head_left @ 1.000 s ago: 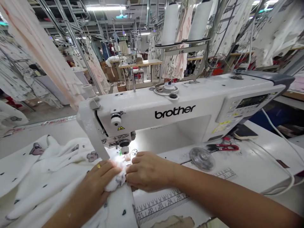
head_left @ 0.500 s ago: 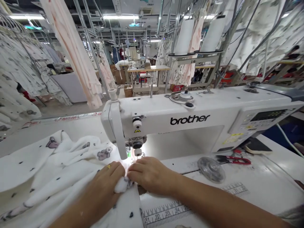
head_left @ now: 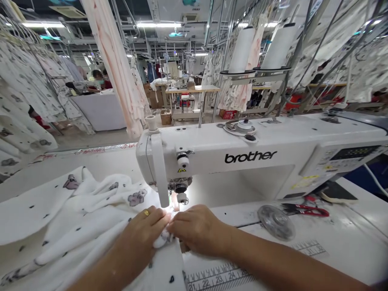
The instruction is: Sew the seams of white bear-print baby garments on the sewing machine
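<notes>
White printed fabric (head_left: 100,218) with grey animal figures and dark specks lies bunched at the left and runs under the needle area of a white Brother sewing machine (head_left: 206,139). Just in front of the lit needle, my left hand (head_left: 145,232) is closed on the fabric, a ring on one finger. My right hand (head_left: 201,230) pinches the fabric's edge close beside it, fingers curled and nearly touching the left fingertips. Those fingers and the glare hide the needle and the exact stitching spot.
On the machine bed's right lie a clear round disc (head_left: 275,222), red-handled snips (head_left: 309,209) and a dark flat pad (head_left: 338,193). A printed ruler (head_left: 220,279) runs along the front edge. Thread cones (head_left: 242,50) stand behind; garments hang around, and a person sits far left.
The view has shifted slightly, so the machine appears further right and lower. My hands stay at the needle with the fabric, fingertips now closer together, the right fingers more curled.
</notes>
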Demonstrator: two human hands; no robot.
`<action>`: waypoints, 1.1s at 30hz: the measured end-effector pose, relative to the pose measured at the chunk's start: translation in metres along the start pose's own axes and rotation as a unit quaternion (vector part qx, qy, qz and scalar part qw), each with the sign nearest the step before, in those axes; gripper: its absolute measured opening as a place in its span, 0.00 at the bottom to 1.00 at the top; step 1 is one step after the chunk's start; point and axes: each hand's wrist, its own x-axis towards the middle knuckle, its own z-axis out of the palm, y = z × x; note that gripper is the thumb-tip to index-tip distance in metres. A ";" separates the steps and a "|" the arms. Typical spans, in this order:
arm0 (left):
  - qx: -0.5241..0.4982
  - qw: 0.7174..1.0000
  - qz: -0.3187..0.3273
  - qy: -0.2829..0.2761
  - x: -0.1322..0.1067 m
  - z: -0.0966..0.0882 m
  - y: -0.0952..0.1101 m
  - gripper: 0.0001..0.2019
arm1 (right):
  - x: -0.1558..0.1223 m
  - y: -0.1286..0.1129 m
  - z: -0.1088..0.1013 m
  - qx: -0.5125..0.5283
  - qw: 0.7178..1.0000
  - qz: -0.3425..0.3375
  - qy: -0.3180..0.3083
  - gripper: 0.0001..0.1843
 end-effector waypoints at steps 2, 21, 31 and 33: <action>-0.097 0.993 -0.064 -0.024 0.003 -0.003 -0.004 0.21 | -0.001 0.004 -0.006 0.032 0.998 0.049 -0.016 0.09; -0.030 0.999 0.003 -0.036 -0.002 -0.003 -0.014 0.19 | 0.002 0.016 -0.026 -0.009 0.979 0.042 -0.197 0.08; 0.101 0.992 0.071 -0.023 -0.009 -0.001 0.000 0.34 | 0.003 0.013 -0.025 -0.004 0.984 0.070 -0.166 0.11; 0.114 0.990 0.080 -0.013 -0.007 -0.001 0.000 0.34 | 0.004 0.011 -0.025 -0.008 0.983 0.075 -0.167 0.11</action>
